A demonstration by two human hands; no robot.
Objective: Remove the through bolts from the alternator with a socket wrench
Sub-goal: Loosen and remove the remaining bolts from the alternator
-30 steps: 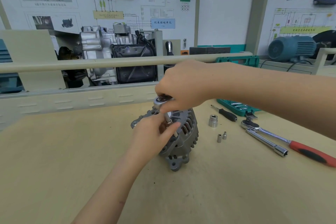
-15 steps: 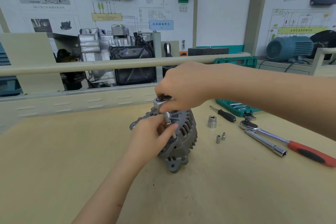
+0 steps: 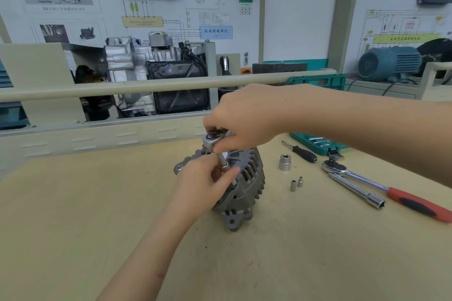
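A grey alternator (image 3: 247, 186) stands on the wooden table (image 3: 97, 203) near its middle. A small socket wrench (image 3: 212, 139) with an extension and socket points down at the alternator's near rim. My right hand (image 3: 244, 117) grips the wrench at its ratchet head from above. My left hand (image 3: 203, 183) pinches the extension and socket low down, against the alternator's housing. The bolt under the socket is hidden.
Right of the alternator lie a large socket (image 3: 285, 162), two small sockets (image 3: 296, 183), a black-handled driver (image 3: 303, 153), a red-handled ratchet (image 3: 391, 190) beside a long extension bar (image 3: 357, 190) and a green tool case (image 3: 320, 144). A beige rail (image 3: 146, 87) and an engine display (image 3: 156, 76) stand behind.
Both hands and the wrench stay on the alternator almost unmoved; the view has shifted slightly.
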